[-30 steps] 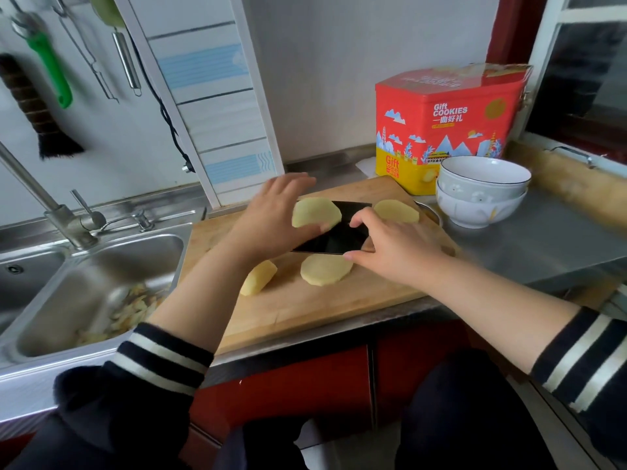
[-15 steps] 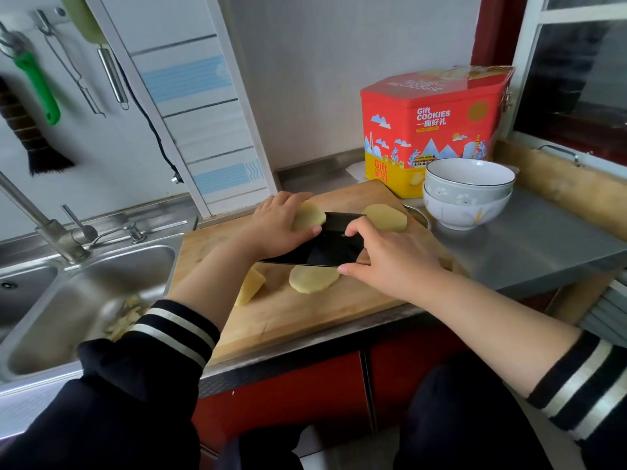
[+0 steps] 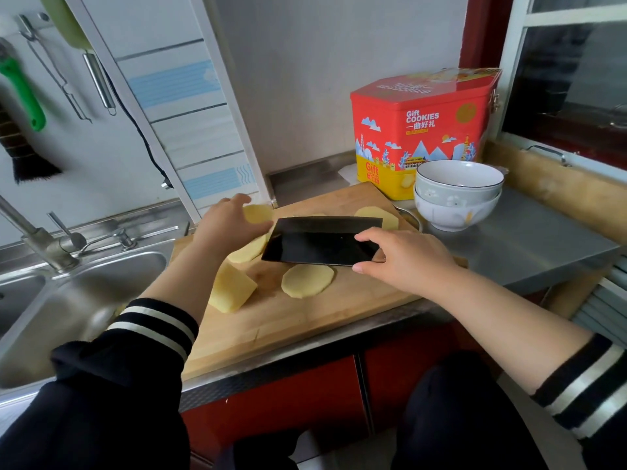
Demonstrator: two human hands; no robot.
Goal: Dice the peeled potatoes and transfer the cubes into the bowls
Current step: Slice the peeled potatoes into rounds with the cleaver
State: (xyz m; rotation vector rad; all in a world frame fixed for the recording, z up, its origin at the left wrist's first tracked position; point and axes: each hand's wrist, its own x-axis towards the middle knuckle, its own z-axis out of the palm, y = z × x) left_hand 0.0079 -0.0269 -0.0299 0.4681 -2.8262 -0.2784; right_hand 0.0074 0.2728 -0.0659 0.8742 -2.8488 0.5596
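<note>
Potato slices lie on the wooden cutting board (image 3: 305, 320). The left hand (image 3: 230, 228) curls its fingers (image 3: 237, 200) round a potato piece (image 3: 256, 213), with another slice (image 3: 246, 252) just below it. The right hand (image 3: 403, 259) grips the dark cleaver (image 3: 319, 240), thumb and forefinger pinching the blade's rear end; a round slice (image 3: 307, 279) lies just under the blade and a wedge (image 3: 232, 288) sits near the left forearm. Beyond the right fingers, a further slice (image 3: 376, 213) lies near two stacked bowls (image 3: 456, 195) on the steel tabletop (image 3: 529, 245).
</note>
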